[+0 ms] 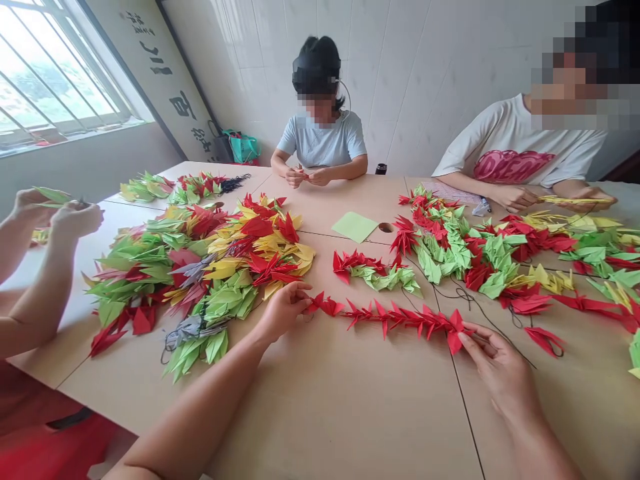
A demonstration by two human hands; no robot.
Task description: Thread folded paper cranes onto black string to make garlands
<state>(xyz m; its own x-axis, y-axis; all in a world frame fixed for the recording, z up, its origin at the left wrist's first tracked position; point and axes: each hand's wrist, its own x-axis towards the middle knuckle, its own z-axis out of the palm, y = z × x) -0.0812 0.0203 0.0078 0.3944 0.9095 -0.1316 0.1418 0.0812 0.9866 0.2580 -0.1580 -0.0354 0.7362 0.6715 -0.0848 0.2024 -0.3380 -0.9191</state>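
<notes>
A string of red folded paper cranes [395, 317] stretches across the table in front of me. My left hand [286, 310] pinches its left end, where two cranes sit a little apart from the tightly packed ones. At the other end, my right hand [493, 360] is closed around the last crane, thumb on the near side. Just beyond this string lies a shorter red and green crane strand [375, 270]. To the left of my left hand is a large heap of green, yellow, red and grey cranes [200, 260].
More crane strands [465, 247] with black cords spread over the right side. A green paper sheet [355, 227] lies by a round table hole [385, 227]. Three people work around the table [360, 413]: one opposite [323, 143], one at right [520, 147], one at left showing arms [45, 287].
</notes>
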